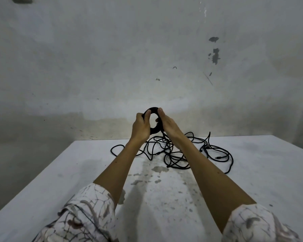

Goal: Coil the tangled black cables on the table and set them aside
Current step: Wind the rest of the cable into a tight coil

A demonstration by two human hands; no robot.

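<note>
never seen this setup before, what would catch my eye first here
First, the two hands raised mid-frame: the left hand and right hand grip opposite sides of a neat black coil held up before the stained wall. Below it, the loose black cables sprawl in a tangle at the far end of the white table.

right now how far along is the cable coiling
Partly done. A tight black coil is wound and held up between the left hand and right hand, with a strand running down from it. A loose tangle of cables remains on the table. Nothing visible has been set aside.
</note>
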